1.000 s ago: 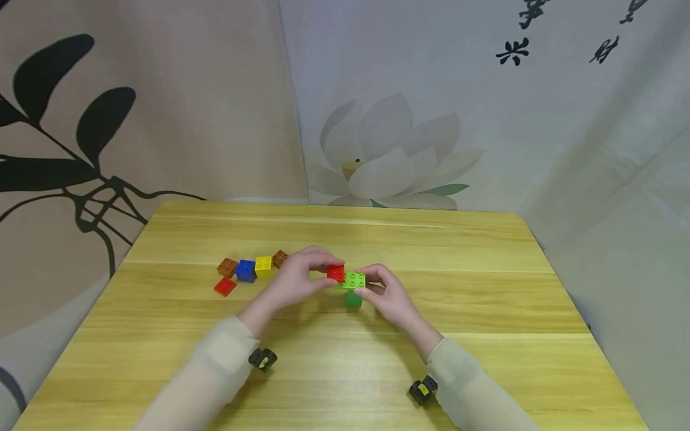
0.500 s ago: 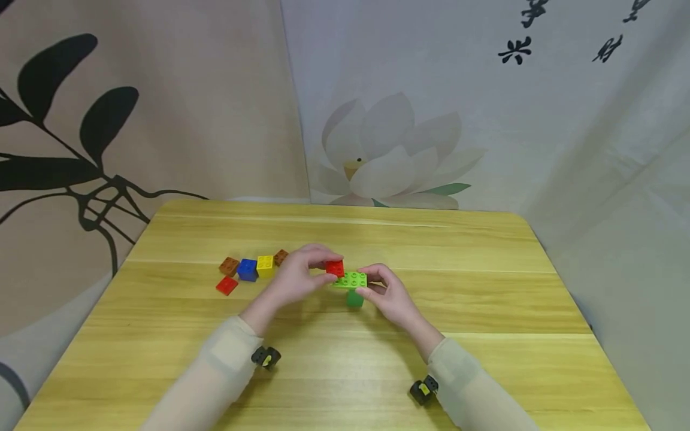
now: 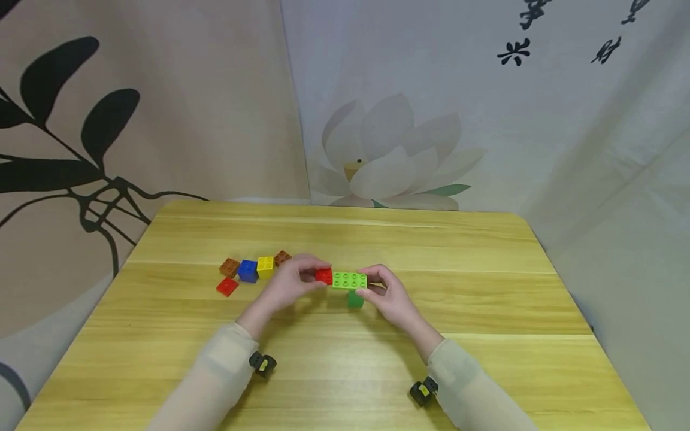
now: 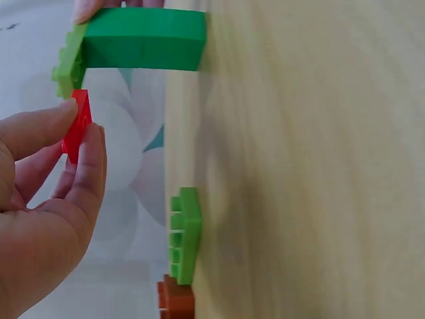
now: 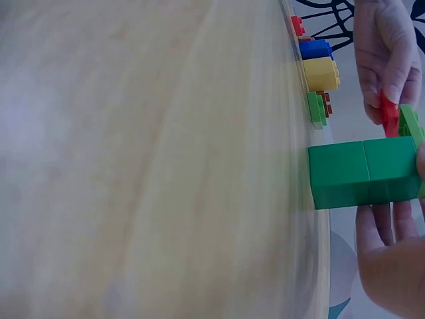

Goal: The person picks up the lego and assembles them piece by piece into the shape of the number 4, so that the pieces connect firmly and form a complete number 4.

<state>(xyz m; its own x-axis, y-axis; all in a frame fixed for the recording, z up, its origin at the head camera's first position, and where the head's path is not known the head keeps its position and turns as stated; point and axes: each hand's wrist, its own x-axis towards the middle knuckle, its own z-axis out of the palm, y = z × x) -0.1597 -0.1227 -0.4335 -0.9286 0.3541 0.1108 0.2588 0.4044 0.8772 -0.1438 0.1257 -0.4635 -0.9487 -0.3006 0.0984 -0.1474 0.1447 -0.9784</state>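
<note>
Our L grip pinches a red brick just beside the L end of a lt-green plate; our R grip holds its R end, atop dk-green stack on bench.

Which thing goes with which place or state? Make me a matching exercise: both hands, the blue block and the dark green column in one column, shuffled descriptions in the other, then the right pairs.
Things
1. left hand
2. right hand
3. blue block
4. dark green column

Places and states
A. directly under the light green block
B. pinching a thin red block
C. on the table, between the yellow block and a brown block
D. holding one end of the light green block

Pairs: 1-B, 2-D, 3-C, 4-A
</note>
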